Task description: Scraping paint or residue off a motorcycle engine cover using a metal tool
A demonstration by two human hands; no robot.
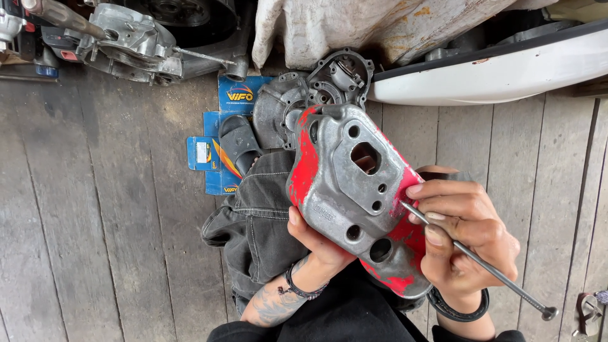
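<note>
Red-and-silver engine cover (354, 196) sits between your hands: your left hand (320, 244) curls under its lower edge, gripping it, while your right hand (465, 237) pinches a long metal rod (487, 269) against its side.

Left hand (320, 244) grips red-painted metal casing (351, 190); right hand (465, 231) holds thin rod (481, 266).

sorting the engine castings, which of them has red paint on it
The metal cover held between the left hand and right hand. The two castings on the floor behind it are bare grey.
</note>
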